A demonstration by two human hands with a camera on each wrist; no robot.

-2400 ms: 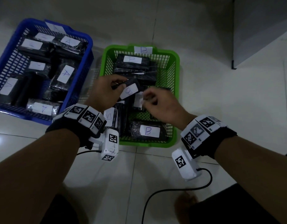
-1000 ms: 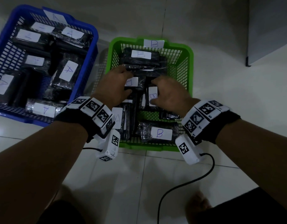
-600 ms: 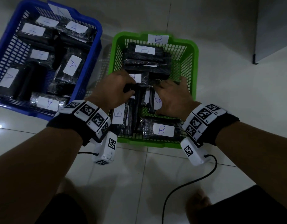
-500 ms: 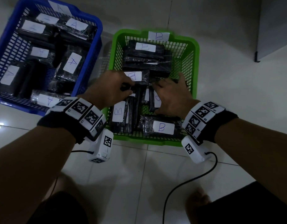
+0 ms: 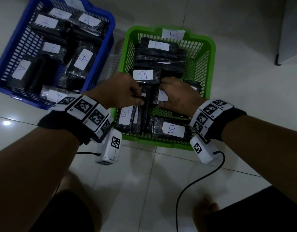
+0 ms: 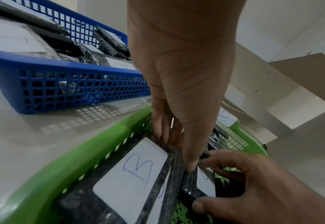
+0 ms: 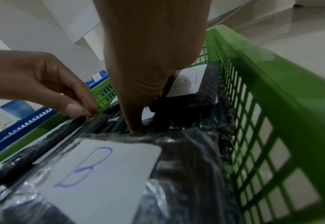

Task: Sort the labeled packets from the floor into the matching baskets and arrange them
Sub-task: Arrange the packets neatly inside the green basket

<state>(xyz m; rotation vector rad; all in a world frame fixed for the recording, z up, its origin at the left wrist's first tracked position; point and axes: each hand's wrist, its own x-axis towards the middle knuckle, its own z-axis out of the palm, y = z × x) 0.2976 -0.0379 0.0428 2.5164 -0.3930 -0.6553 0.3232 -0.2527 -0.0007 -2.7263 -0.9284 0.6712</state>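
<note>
Since no packets are left on the floor, it's arranging time: the left hand [image 5: 121, 91] fingers pinch an upright black plastic-wrapped B packet [image 5: 145, 106] in the green plastic basket [image 5: 209, 47], the right hand [image 5: 176, 96] pinches its neighbour [image 5: 162, 96]; next, probably squaring the row.

Dim, underexposed head view; glare spot on floor tile [image 5: 6, 123]; wrist views brighter, wide-angle warp, edges blurred.

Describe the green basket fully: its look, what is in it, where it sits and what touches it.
The green basket is a rectangular tub of what looks like plastic, with lattice walls and floor and a solid rim. A white tag marked B sits on its far rim. It rests on the tiled floor, right of the blue basket. Black wrapped packets with white B labels lie flat or stand on edge inside. The left hand and right hand reach in among the middle packets.
</note>
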